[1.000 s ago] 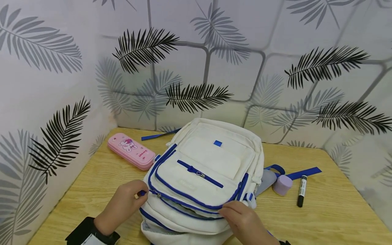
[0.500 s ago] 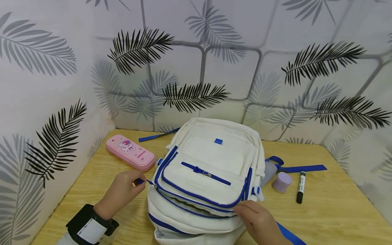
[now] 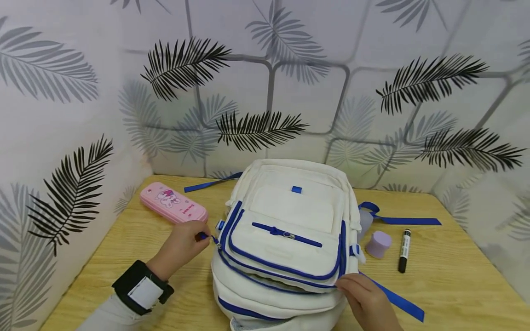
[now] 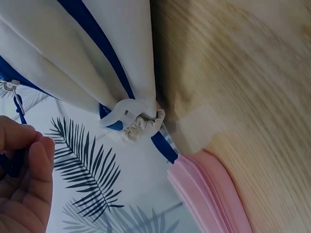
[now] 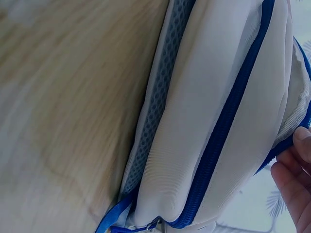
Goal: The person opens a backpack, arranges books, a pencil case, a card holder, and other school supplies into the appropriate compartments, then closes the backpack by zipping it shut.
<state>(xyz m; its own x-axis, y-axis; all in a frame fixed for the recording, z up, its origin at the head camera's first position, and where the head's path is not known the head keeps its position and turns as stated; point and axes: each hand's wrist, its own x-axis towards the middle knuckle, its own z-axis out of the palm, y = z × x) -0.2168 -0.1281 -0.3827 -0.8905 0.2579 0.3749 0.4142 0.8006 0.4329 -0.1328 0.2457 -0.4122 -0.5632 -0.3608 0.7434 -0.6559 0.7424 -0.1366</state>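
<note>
A white backpack (image 3: 285, 257) with blue trim sits mid-table, its top toward the far edge and its base toward the near edge. A front pocket gapes along its lower side between the two hands. The left hand (image 3: 183, 244) pinches a blue zipper pull (image 3: 215, 240) at the pocket's left corner, thumb and fingertips closed together on it. The right hand (image 3: 368, 301) pinches the blue-edged rim (image 5: 287, 142) of the pocket at its right corner, thumb against curled fingers. A black band (image 3: 142, 287) with a white patch wraps the left wrist.

Near the table's far left corner lies a pink pencil case (image 3: 174, 202) printed with a rabbit and "Sweet". A blue strap (image 3: 213, 182) reaches left along the far edge; another (image 3: 407, 221) points toward the right edge, and a third (image 3: 401, 302) emerges beside the right hand. Right of the backpack stands a small purple object (image 3: 378, 244), then a marker (image 3: 404, 250), black end toward the near edge. Leaf-patterned sheeting (image 3: 310, 101) rises behind the wooden table (image 3: 455, 276).
</note>
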